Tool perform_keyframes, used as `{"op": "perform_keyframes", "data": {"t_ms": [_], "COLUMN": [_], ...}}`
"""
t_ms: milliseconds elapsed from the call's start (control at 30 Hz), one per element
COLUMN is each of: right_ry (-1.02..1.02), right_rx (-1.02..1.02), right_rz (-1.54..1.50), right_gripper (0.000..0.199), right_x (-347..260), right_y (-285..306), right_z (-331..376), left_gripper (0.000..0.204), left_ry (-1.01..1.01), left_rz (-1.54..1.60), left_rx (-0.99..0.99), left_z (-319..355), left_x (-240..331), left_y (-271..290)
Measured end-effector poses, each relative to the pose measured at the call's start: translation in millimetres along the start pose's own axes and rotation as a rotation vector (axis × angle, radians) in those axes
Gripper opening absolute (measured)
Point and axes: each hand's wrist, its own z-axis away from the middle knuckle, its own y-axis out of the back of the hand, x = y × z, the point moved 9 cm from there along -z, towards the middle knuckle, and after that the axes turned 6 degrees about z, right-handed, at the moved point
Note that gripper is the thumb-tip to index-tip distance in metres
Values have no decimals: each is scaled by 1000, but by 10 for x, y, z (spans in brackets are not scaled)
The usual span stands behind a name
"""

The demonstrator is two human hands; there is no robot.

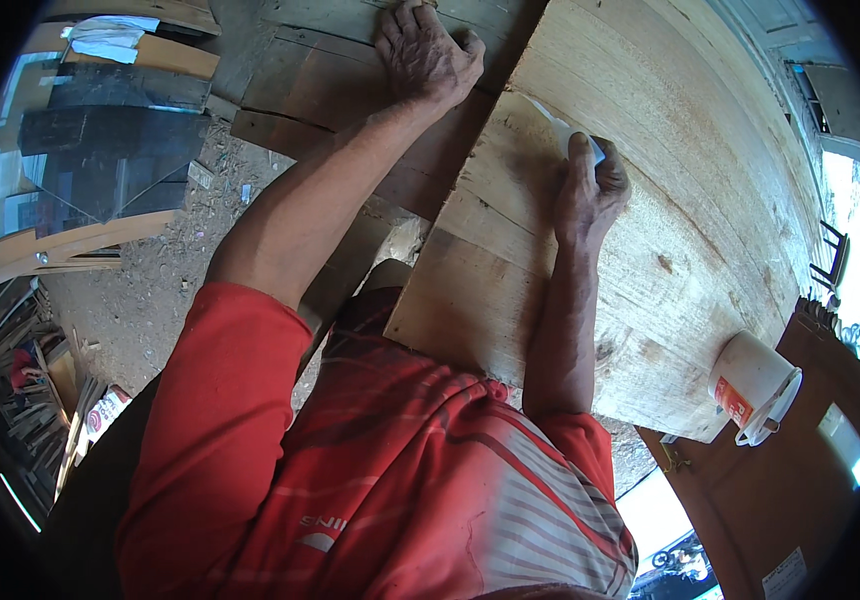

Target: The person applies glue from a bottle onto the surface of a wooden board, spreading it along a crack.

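Wood board (650,235) is knotty, w/ thin tool (599,152) atop in rt grip (593,195).

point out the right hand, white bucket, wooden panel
Right hand (589,200), head view: middle of the hand
White bucket (753,368), head view: side wall
Wooden panel (665,235), head view: bare upper face

The right hand (593,196) partly hides the pale-blue piece (599,151) it grips.

Wooden panel (700,220): pale, grained, flat | blue-white tool (598,153): held at panel
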Motion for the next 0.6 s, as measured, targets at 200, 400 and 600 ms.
{"op": "perform_keyframes", "data": {"t_ms": [200, 400, 600], "right_ry": [-44, -14, -11], "right_rx": [31, 11, -32], "right_rz": [-76, -60, -102], "right_gripper": [25, 25, 25], "right_x": [30, -1, 11], "right_y": [58, 55, 4], "right_z": [8, 1, -14], "left_gripper": [67, 68, 68], "left_ry": [1, 5, -4], "left_rz": [-32, -18, -29], "left_rx": [21, -5, 15], "left_z": [14, -16, -19], "left_x": [-33, -47, -24], "left_y": [-24, -67, -59]}}
